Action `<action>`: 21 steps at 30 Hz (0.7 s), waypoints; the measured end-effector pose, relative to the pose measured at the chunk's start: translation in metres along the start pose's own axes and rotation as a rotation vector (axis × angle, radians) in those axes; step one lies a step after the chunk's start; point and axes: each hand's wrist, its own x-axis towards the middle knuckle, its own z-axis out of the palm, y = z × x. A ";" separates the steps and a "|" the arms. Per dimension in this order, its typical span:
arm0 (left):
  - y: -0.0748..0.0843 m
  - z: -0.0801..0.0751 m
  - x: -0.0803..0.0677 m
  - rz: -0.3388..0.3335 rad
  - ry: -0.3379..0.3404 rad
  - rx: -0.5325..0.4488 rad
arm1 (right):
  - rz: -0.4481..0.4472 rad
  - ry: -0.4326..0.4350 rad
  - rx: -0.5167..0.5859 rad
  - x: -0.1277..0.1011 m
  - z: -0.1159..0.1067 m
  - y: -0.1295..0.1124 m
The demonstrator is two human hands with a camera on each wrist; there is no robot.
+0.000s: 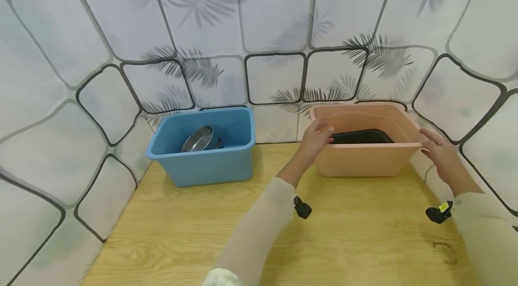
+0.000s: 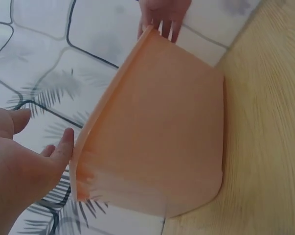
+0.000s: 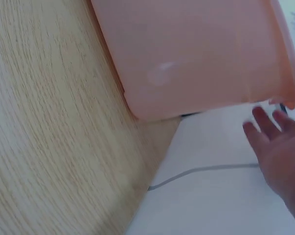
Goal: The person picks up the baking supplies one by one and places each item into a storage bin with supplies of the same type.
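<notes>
A peach plastic bin (image 1: 364, 160) stands at the back right of the wooden table (image 1: 344, 241), with a black tray (image 1: 360, 136) lying inside it. My left hand (image 1: 317, 137) is at the bin's left end, fingers straight and reaching over the rim. In the left wrist view this hand (image 2: 25, 161) is spread beside the corner of the bin (image 2: 162, 132). My right hand (image 1: 439, 151) is at the bin's right end, fingers extended at the rim. In the right wrist view its fingers (image 3: 279, 147) are spread just by the bin's edge (image 3: 196, 54). Neither hand is curled round the rim.
A blue plastic bin (image 1: 210, 164) stands to the left at the back, holding nested metal bowls (image 1: 200, 139). A patterned white backdrop (image 1: 275, 29) closes in the table on the back and both sides. Bare wood lies in front of both bins.
</notes>
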 end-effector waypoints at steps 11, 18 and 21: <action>-0.016 -0.058 -0.050 0.128 0.013 0.401 | -0.009 0.409 -0.490 -0.019 0.033 -0.010; -0.017 -0.098 -0.091 0.184 0.101 0.912 | -0.063 0.543 -0.498 -0.051 0.078 -0.015; -0.019 -0.110 -0.104 0.186 0.134 1.025 | -0.127 0.544 -0.520 -0.064 0.102 -0.013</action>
